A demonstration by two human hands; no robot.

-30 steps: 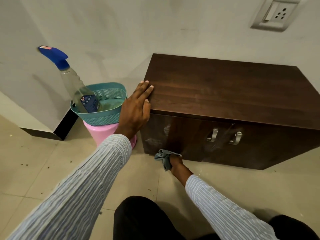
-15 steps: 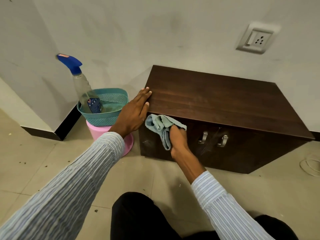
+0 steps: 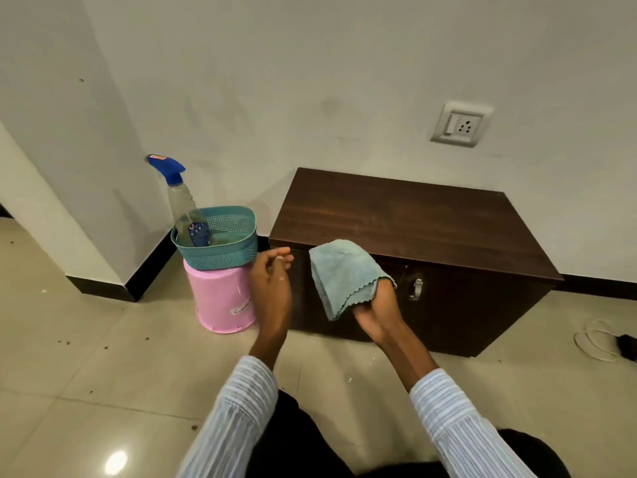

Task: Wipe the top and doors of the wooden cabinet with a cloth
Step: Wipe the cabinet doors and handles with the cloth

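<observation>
A low dark wooden cabinet stands against the wall, with a metal door handle showing on its front. My right hand is raised in front of the left door, and a blue-green cloth is draped over its fingers, which it hides. The cloth's top overlaps the cabinet's front edge. My left hand hovers off the cabinet's left corner, fingers loosely curled and holding nothing.
A teal basket with a spray bottle in it sits on an upturned pink bucket left of the cabinet. A wall socket is above. White cable lies on the floor at right.
My left hand has lifted off the cabinet top and drawn back. My right hand has turned and opened the bunched cloth out over its fingers. The view has pulled back.
</observation>
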